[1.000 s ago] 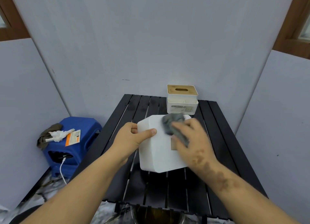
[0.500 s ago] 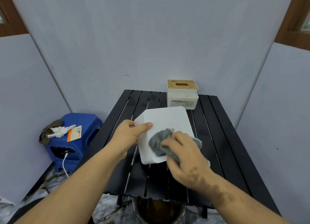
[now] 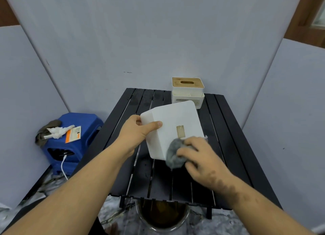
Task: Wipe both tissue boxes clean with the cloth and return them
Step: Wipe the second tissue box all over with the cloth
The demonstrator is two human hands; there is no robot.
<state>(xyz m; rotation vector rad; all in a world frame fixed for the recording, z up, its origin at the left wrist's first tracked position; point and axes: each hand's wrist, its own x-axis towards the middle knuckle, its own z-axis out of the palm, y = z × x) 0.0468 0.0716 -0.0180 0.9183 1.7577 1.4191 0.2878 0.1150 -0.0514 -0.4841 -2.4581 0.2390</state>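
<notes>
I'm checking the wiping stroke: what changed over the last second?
The right hand dragged the grey cloth from the far edge of the white tissue box down to its near edge. The left hand kept its grip on the box's left corner; the second tissue box stayed at the table's far end.

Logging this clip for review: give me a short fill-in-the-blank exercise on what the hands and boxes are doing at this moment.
1. The left hand grips the white tissue box by its upper ____ corner.
2. The right hand presses a ____ cloth against that box.
3. The second tissue box, at the far edge of the black slatted table, has a ____ lid.

Missing words: left; grey; wooden
</notes>
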